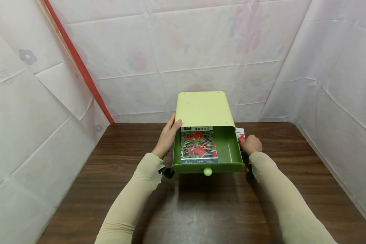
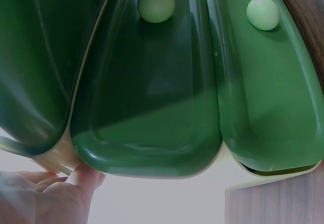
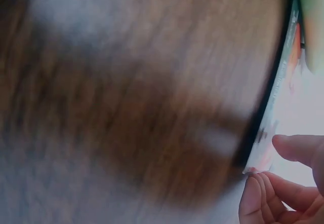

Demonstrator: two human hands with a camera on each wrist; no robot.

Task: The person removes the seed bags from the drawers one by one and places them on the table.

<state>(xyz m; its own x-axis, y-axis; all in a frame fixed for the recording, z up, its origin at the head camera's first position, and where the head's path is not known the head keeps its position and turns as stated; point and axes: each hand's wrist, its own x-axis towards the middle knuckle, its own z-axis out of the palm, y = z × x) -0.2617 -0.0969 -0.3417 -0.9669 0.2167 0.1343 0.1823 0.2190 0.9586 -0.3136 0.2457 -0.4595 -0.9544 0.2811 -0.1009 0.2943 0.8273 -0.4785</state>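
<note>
A pale green drawer cabinet [image 1: 205, 108] stands on the table with its top drawer [image 1: 208, 168] pulled out. Inside that drawer, on its left side, lies a seed packet [image 1: 198, 145] printed with red flowers. My left hand [image 1: 167, 136] rests against the cabinet's left side, thumb at the top front corner; the left wrist view has this hand [image 2: 55, 193] beside the drawer fronts. Right of the cabinet, my right hand [image 1: 251, 144] pinches a second seed packet [image 1: 240, 135] with red flowers. In the right wrist view that packet [image 3: 273, 112] appears nearly edge-on at the fingertips.
Two lower drawers with round knobs, the middle one [image 2: 147, 82] and the bottom one [image 2: 273, 82], are pushed in. Dark wood table [image 1: 125, 162] surrounds the cabinet. White patterned sheeting [image 1: 134, 91] hangs behind and on both sides, with a red strip [image 1: 79, 64] at the left corner.
</note>
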